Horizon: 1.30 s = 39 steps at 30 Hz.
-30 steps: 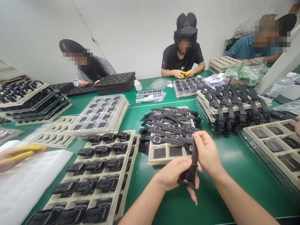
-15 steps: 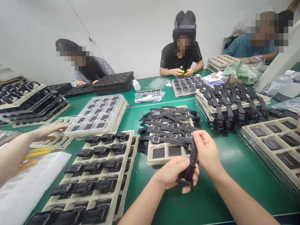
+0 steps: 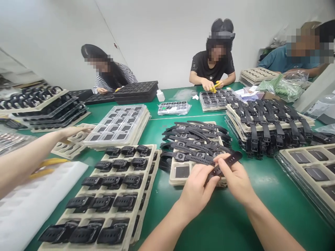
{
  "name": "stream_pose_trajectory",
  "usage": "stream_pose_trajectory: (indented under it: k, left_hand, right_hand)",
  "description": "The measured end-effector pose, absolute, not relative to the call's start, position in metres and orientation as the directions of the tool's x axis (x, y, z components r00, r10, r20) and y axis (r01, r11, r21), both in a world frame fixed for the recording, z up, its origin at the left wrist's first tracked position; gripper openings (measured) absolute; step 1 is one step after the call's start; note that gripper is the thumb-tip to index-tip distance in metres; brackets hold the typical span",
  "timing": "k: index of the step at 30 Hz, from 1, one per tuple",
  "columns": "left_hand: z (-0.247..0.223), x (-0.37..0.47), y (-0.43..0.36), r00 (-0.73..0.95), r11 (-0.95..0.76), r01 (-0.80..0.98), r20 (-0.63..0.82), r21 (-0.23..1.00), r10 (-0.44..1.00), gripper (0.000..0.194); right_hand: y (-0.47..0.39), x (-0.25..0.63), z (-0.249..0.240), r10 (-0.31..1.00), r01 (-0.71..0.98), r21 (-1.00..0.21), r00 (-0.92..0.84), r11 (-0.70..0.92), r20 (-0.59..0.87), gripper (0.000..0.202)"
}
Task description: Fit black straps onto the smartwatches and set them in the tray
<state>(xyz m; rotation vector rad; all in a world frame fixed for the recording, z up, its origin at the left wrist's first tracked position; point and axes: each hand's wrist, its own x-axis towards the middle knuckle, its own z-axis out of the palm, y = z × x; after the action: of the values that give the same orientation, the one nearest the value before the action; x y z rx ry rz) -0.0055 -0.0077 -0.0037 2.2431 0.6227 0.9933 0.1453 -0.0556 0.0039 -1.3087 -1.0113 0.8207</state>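
Note:
Between my hands is a black smartwatch, its body mostly hidden and its perforated strap sticking out to the upper right. My left hand is closed on the lower part of the watch, over the near edge of a beige tray. With thumb and fingers, my right hand pinches the strap. Several black smartwatches with loosened straps lie across that tray, backs with sensor circles facing up. One dark square pocket shows at its near left.
Left of me stands a beige tray of buckled watches, with white foam beyond. Stacked trays and a pile of straps stand farther back. A co-worker's arm reaches in from the left; others sit opposite.
My hands have brought the watch up and forward to the tray's near edge. The strap has swung from upright to slanting right. The co-worker opposite has lowered a hand onto the trays.

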Motion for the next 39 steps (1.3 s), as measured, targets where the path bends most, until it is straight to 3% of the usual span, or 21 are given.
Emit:
stream_pose_trajectory:
  k: [6, 9, 15, 17, 19, 22, 24, 28, 35, 39]
  left_hand:
    - [-0.007, -0.007, -0.008, 0.524, -0.845, 0.06, 0.703, 0.532, 0.48, 0.044]
    - [-0.008, -0.005, -0.008, 0.468, -0.883, 0.019, 0.777, 0.468, 0.422, 0.038]
    - [-0.008, -0.004, -0.009, 0.422, -0.891, 0.137, 0.788, 0.433, 0.448, 0.023]
    - [-0.005, -0.005, -0.008, 0.413, -0.885, 0.167, 0.784, 0.434, 0.462, 0.021]
    - [-0.003, -0.007, -0.006, 0.403, -0.823, 0.143, 0.727, 0.55, 0.555, 0.016]
    - [-0.001, -0.009, -0.004, 0.393, -0.519, 0.009, 0.474, 0.855, 0.788, 0.015]
    - [-0.002, -0.008, -0.004, 0.394, -0.264, -0.099, 0.281, 0.959, 0.875, 0.019]
    - [-0.002, -0.007, -0.004, 0.34, -0.028, -0.265, 0.12, 0.964, 0.933, 0.036]
    - [0.003, -0.006, 0.001, 0.336, 0.131, -0.436, 0.026, 0.89, 0.942, 0.046]
    - [-0.003, -0.001, -0.003, 0.399, 0.123, -0.39, 0.047, 0.913, 0.916, 0.045]
  right_hand:
    - [-0.055, 0.137, -0.002, 0.918, -0.3, -0.949, 0.397, 0.101, -0.028, 0.037]
    - [-0.055, 0.136, -0.004, 0.914, -0.383, -0.919, 0.399, 0.09, -0.077, 0.037]
    - [-0.056, 0.136, -0.005, 0.921, -0.427, -0.898, 0.382, 0.105, -0.073, 0.035]
    - [-0.058, 0.137, -0.006, 0.923, -0.373, -0.916, 0.384, 0.149, -0.006, 0.031]
    - [-0.06, 0.137, -0.006, 0.935, -0.231, -0.95, 0.33, 0.212, 0.129, 0.032]
    - [-0.061, 0.136, -0.004, 0.931, 0.139, -0.942, 0.164, 0.305, 0.326, 0.035]
    - [-0.061, 0.135, -0.004, 0.925, 0.319, -0.886, 0.067, 0.336, 0.375, 0.044]
    - [-0.061, 0.135, -0.003, 0.932, 0.419, -0.849, 0.015, 0.322, 0.361, 0.048]
    - [-0.065, 0.137, 0.003, 0.957, 0.445, -0.866, 0.063, 0.227, 0.283, 0.046]
    - [-0.067, 0.136, 0.004, 0.963, 0.453, -0.87, 0.079, 0.194, 0.256, 0.047]
